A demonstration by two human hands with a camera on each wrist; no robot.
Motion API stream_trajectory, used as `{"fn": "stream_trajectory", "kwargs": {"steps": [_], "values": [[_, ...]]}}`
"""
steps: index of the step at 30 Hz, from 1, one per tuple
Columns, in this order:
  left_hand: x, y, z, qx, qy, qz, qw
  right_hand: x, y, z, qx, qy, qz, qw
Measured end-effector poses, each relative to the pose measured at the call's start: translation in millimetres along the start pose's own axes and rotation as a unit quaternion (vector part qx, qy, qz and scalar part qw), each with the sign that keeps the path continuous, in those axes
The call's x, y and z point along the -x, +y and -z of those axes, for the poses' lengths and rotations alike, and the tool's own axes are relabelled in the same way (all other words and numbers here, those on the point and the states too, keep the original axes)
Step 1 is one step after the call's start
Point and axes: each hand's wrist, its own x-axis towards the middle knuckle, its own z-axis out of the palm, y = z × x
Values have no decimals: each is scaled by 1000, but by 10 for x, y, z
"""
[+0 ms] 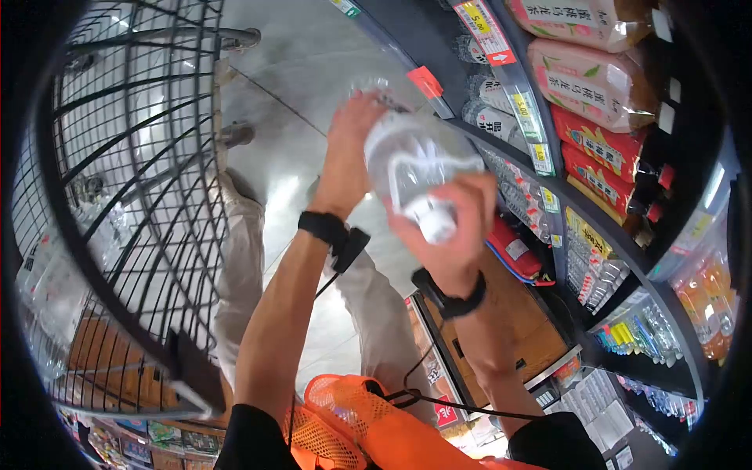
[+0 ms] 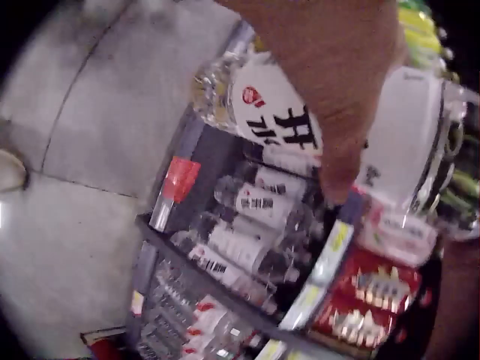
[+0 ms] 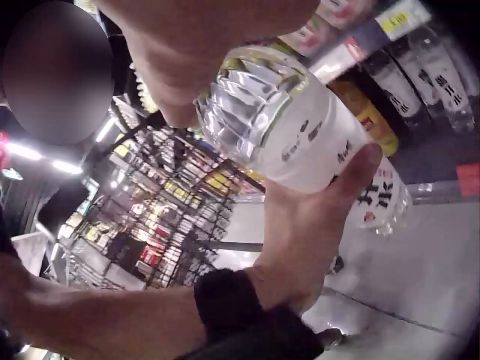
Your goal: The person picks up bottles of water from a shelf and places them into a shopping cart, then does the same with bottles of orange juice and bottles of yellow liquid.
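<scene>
Both my hands hold a large clear water bottle (image 1: 403,160) with a white label, tilted in front of the shelf. My left hand (image 1: 350,153) grips the bottle near its base, its thumb lying across the label in the right wrist view. Curled about the neck end, just beside the white cap (image 1: 436,223), is my right hand (image 1: 462,227). Black characters and a small red mark show on the label (image 2: 259,105) in the left wrist view, where the left hand (image 2: 337,90) covers part of it.
A black wire cart (image 1: 133,172) with clear bottles (image 1: 59,274) in it stands at my left. To the right, a shelf (image 1: 513,168) holds similar water bottles (image 1: 489,117), pink-labelled drinks (image 1: 587,82) and red packs (image 1: 595,149). A wooden surface (image 1: 509,329) lies below the right arm.
</scene>
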Motion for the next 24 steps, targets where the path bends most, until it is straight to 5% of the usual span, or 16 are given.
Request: {"fn": "stream_trajectory", "kwargs": {"steps": [2,8,12,16,18,21,24], "values": [[226,503,305,-66,-62,-29,995,23,-417,474,15,-68,-17,997],[807,1969,791,79,-120,-39,989,-61,-1673,1646,21,-178,-29,983],[734,3044,1408,144,-291,12,946,-393,-2700,2372,22,-223,-5,975],[389,3979,2424,131,-317,-38,939,-806,-3648,2678,-29,-224,59,972],[450,4114,2842,76,-238,-96,964,-1003,-4110,2610,-30,-187,119,975],[347,4332,3431,58,-181,-16,982,-1154,-4503,2275,-29,-132,194,972],[337,4269,3862,27,-97,-41,994,-1298,-4646,1736,-59,-98,228,967]]}}
